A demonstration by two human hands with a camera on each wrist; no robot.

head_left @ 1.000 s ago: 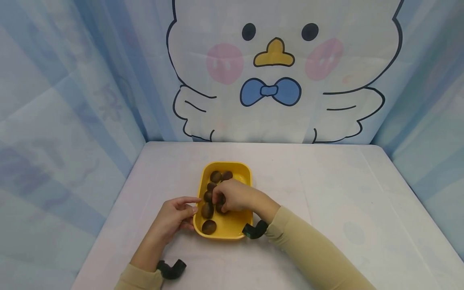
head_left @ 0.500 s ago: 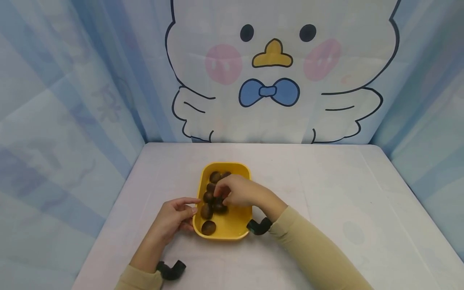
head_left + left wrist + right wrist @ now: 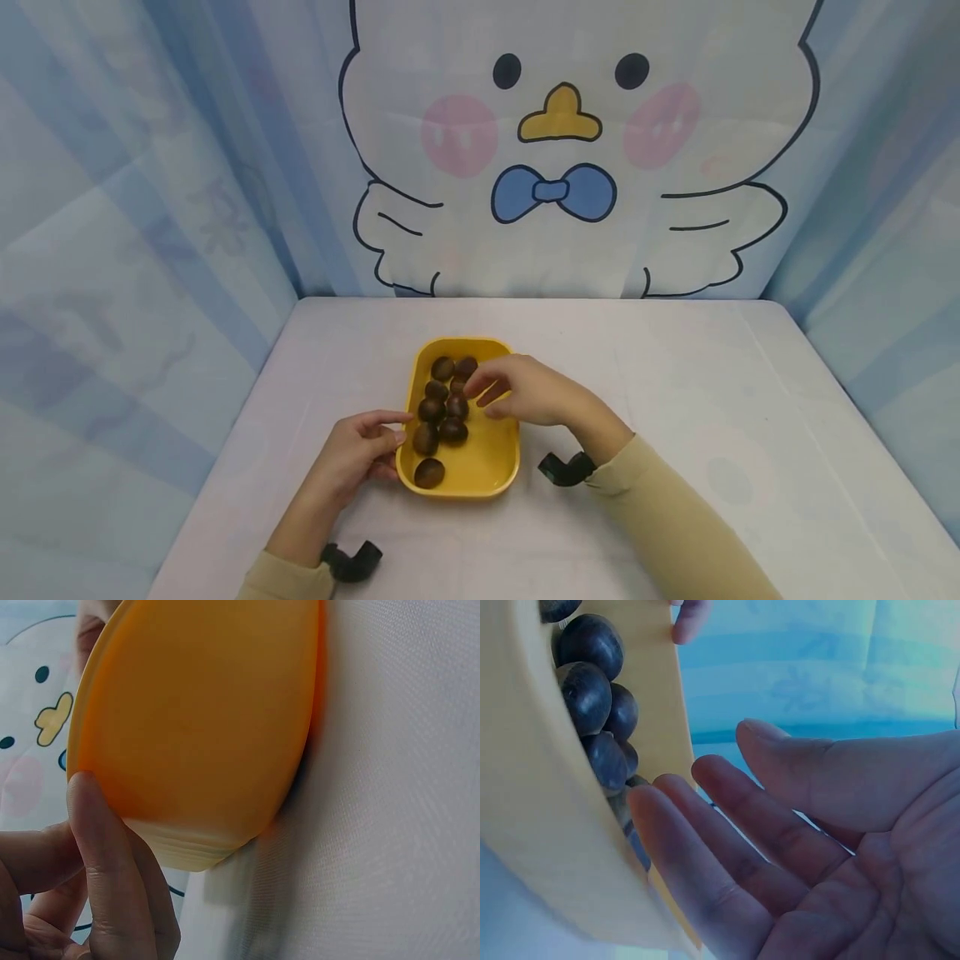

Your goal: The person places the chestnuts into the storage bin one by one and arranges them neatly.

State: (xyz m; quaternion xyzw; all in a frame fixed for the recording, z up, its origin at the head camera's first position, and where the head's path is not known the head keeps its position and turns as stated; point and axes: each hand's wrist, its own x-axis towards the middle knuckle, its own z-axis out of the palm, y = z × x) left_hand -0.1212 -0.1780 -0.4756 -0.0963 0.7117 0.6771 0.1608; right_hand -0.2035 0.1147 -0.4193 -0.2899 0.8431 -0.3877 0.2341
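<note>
Several brown, glossy chestnuts (image 3: 453, 431) lie in a yellow tray (image 3: 489, 462), most of them in two columns along its left side. One chestnut (image 3: 430, 473) sits apart near the tray's front left corner. At the left rim, my left hand (image 3: 362, 450) holds the tray with its fingertips; in the left wrist view a finger (image 3: 101, 847) presses the outer wall by the rim. Over the tray's right half hovers my right hand (image 3: 538, 392), its fingers loosely bent and nothing between them. The right wrist view shows that palm bare beside the chestnuts (image 3: 591, 649).
The tray stands on a white-covered table (image 3: 660, 375). Behind it hangs a cloth backdrop (image 3: 555, 250) printed with a cartoon bird, and blue curtains (image 3: 150, 250) flank both sides. Black curved wrist mounts (image 3: 566, 469) protrude from both wrists.
My right hand has let go of a chestnut in the second column and drawn back up and to the right, uncovering that column. The left hand stays at the rim.
</note>
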